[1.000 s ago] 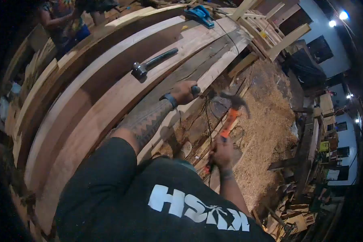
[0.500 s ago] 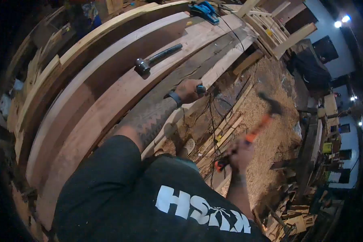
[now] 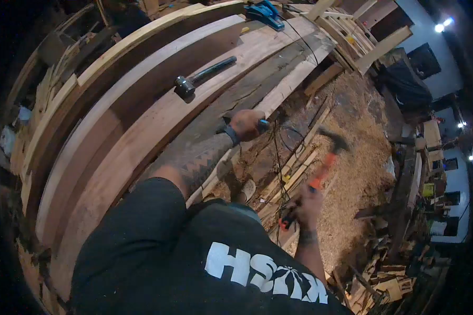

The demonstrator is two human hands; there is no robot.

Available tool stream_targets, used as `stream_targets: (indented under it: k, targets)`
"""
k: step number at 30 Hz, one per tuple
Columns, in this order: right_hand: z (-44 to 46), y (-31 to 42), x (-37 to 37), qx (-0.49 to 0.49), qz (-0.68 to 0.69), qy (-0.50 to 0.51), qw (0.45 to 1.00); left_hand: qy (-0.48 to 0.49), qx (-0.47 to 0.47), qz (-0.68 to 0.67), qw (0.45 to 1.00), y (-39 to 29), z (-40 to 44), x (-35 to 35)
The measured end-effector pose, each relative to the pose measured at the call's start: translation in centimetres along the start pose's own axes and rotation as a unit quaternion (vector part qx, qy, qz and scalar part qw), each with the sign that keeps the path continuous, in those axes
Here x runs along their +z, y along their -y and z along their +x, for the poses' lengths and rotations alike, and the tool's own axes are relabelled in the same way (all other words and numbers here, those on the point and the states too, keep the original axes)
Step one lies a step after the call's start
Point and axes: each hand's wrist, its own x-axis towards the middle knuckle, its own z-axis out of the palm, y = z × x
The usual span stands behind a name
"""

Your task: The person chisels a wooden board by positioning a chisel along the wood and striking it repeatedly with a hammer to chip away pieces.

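Observation:
My left hand (image 3: 247, 125) is closed around a chisel, pressed near the edge of a long dark timber (image 3: 215, 118). Only the blue-ended handle (image 3: 263, 125) of the chisel shows clearly; my fingers hide much of the rest. In my right hand (image 3: 306, 206) is a claw hammer (image 3: 323, 170) with an orange and black handle, gripped low and held out over the shavings. Its dark head is a little blurred, apart from the chisel. Further up, a black-headed mallet (image 3: 185, 86) lies on a pale curved plank (image 3: 157, 118).
Several curved planks run along the left, including a tall one (image 3: 115, 79). A blue power planer (image 3: 265, 14) sits at the far end, its cord trailing down. Wood shavings (image 3: 360, 173) cover the floor at right, beside thin strips (image 3: 294, 170). Scrap wood (image 3: 389, 291) lies lower right.
The hammer has swung left, its head coming nearer to my left hand. My right hand has shifted slightly left and down. My left hand keeps its hold on the chisel, moving only slightly.

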Motion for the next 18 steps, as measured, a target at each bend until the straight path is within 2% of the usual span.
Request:
stream_targets:
  k: [2,3,6,7,8,10,12,15,16,18]
  targets:
    - [0.5,2.2,-1.1,-0.143,0.167,-0.058,0.974,-0.008,0.009,-0.005,1.000,-0.3,0.2,-0.3]
    - [0.2,5.9,-0.7,-0.163,0.313,-0.077,0.932,-0.004,-0.006,-0.005,1.000,-0.2,0.0,-0.4]
    - [0.9,3.3,1.7,-0.256,0.286,-0.109,0.917,-0.003,-0.026,-0.009,1.000,0.0,0.9,-0.8]
    - [2.1,-0.5,2.9,-0.333,0.036,-0.075,0.939,-0.010,-0.026,-0.011,1.000,-0.1,0.9,-0.9]
    - [3.0,-5.9,4.3,-0.380,-0.219,-0.039,0.898,-0.012,-0.026,-0.018,0.999,-0.4,0.5,-0.6]
    - [0.5,-6.6,8.1,-0.146,-0.155,0.010,0.977,0.001,-0.037,0.009,0.999,-0.8,0.0,-0.5]
    - [1.3,-9.5,4.7,-0.068,-0.161,-0.033,0.984,0.018,-0.055,0.022,0.998,-0.1,0.8,-1.0]
    - [0.1,-2.4,-0.3,0.017,0.028,-0.062,0.998,-0.020,-0.025,-0.002,0.999,-0.6,0.5,-1.2]
    - [0.3,-0.2,-1.2,-0.039,0.225,-0.073,0.971,0.004,-0.025,0.022,0.999,-0.8,0.7,-1.4]
    - [0.1,6.9,-0.7,-0.179,0.331,-0.096,0.922,0.018,-0.040,0.009,0.999,-1.2,1.1,-1.8]
